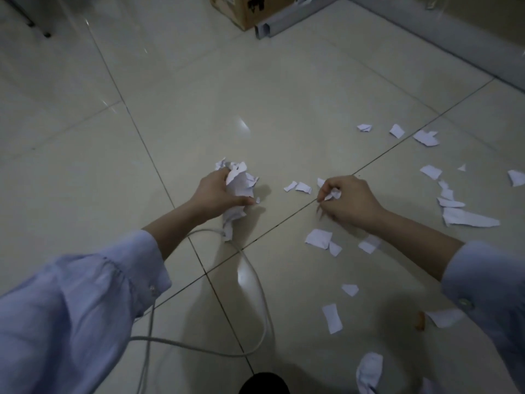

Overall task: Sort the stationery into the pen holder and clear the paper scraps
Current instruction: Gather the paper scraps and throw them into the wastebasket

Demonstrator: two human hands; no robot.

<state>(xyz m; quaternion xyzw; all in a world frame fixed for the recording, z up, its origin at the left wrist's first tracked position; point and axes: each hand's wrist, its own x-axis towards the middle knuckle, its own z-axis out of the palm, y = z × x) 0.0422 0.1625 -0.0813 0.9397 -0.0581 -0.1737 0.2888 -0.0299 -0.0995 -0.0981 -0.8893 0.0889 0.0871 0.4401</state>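
My left hand (216, 194) grips a crumpled bunch of white paper scraps (238, 183), held low over the tiled floor. To the right, my right hand (349, 200) pinches a small white scrap (333, 194) between its fingertips, just above the floor. Several torn white scraps lie scattered over the tiles: two small ones (298, 187) between my hands, a larger piece (318, 238) below my right hand, a long strip (468, 218) at the right, and more (426, 137) farther away. No pen holder or stationery is in view.
A white cable (255, 280) loops across the floor below my left hand. A cardboard box (247, 9) and a grey metal channel (275, 21) stand at the top. A grey baseboard (454, 38) runs along the top right. A small orange bit (420, 321) lies at lower right.
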